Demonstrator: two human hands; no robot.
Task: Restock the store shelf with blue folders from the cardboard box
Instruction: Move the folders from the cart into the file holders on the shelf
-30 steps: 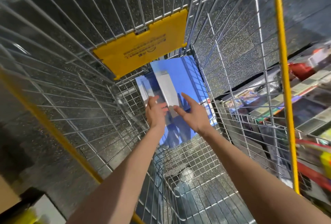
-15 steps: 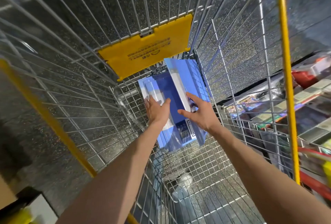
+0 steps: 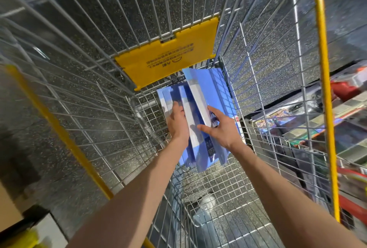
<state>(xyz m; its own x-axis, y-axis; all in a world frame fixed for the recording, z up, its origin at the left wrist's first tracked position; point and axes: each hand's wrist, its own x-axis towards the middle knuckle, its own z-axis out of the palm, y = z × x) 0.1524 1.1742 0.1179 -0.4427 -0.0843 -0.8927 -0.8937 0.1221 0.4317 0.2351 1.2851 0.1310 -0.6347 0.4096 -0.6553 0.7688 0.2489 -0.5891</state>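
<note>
Several blue folders point(image 3: 206, 89) with white spine strips stand on edge in the far right corner of a wire shopping cart point(image 3: 218, 184). My left hand point(image 3: 178, 124) presses on the left side of the bundle. My right hand point(image 3: 222, 130) grips the right side, fingers over a white spine. Both hands clasp the same bundle between them. The folders lean against the cart's right wire wall. The cardboard box shows only as a brown corner point(image 3: 8, 206) at the lower left.
A yellow plastic flap point(image 3: 168, 59) hangs on the cart's far end. Yellow rails point(image 3: 323, 89) run along the cart's rim on both sides. A store shelf point(image 3: 317, 124) with colourful goods lies beyond the right wall. Dark speckled floor shows through the wires.
The folders have turned from lying flat-faced to standing on edge, spines toward me. Both hands have closed in on the bundle's sides. The view has shifted slightly.
</note>
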